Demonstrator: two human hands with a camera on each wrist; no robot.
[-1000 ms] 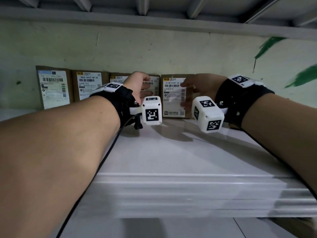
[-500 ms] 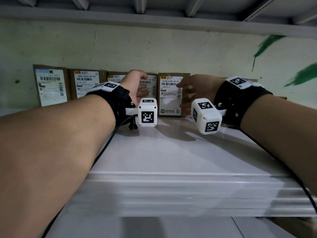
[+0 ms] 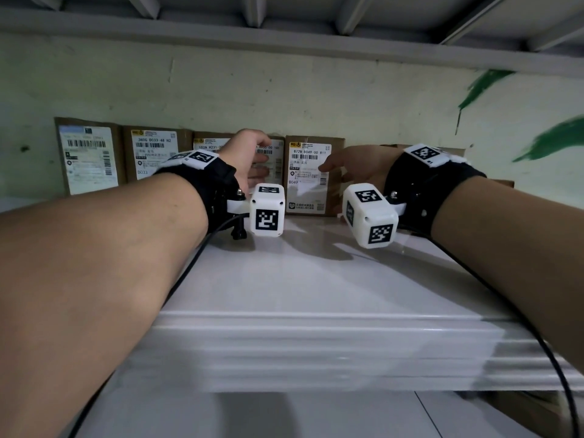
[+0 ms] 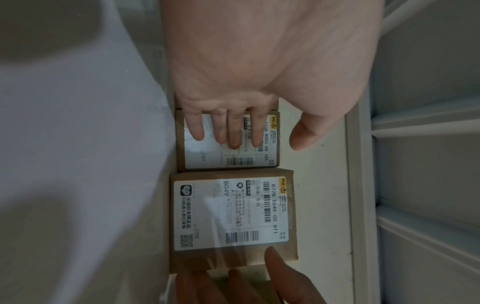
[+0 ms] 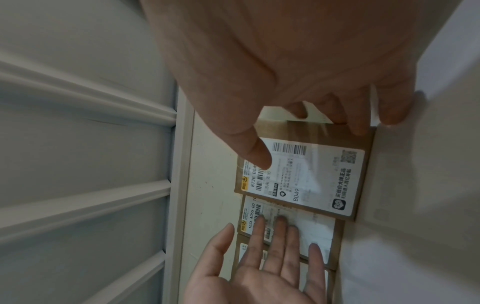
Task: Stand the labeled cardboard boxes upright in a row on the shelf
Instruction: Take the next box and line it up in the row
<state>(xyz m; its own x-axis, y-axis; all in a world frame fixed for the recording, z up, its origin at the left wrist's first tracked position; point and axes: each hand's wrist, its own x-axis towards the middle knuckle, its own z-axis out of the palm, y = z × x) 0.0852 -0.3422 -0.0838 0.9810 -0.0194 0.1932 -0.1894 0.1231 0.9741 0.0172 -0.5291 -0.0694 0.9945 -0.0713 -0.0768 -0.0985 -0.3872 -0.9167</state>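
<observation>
Several brown cardboard boxes with white labels stand upright in a row against the wall on the white shelf (image 3: 284,279). My left hand (image 3: 252,156) presses straight fingers (image 4: 233,131) flat on the label of the A055 box (image 4: 228,156), which it half hides in the head view. Just to its right stands the larger B049 box (image 3: 313,181), (image 4: 233,214), (image 5: 311,174). My right hand (image 3: 354,165) lies against that box's right edge, thumb (image 5: 257,154) on the label, fingers (image 5: 348,125) along the side.
Three more upright boxes, the leftmost (image 3: 88,159), fill the row's left part. More brown cardboard (image 3: 448,151) shows low behind my right wrist. The shelf above (image 3: 284,17) hangs close overhead. The shelf's front half is bare.
Both hands stay on the same two boxes. The whole view has drifted slightly to the left.
</observation>
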